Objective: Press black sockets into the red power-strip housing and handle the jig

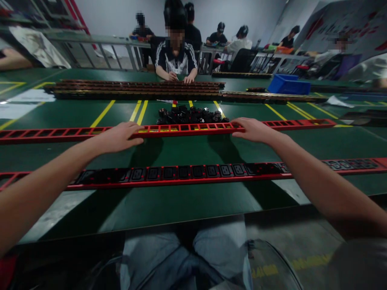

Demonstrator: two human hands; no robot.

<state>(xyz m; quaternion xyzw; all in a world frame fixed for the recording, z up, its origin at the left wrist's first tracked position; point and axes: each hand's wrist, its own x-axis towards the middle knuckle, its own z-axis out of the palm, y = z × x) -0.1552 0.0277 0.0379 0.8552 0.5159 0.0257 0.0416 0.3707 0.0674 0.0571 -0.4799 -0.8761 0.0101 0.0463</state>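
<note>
A long red slotted rail runs across the green table, its rectangular openings bare in the stretch between my hands. My left hand grips it left of the middle, thumb on the near side and fingers over the top. On the right, my right hand holds the same rail in a like pinch. Nearer to me lies a second red rail, filled along much of its length with black sockets. Just behind the held rail is a heap of small black parts.
Stacked long dark strips lie across the far part of the table. A blue bin stands at the far right, near a white paper. Opposite me a person sits with both hands at the strips. Other people work behind.
</note>
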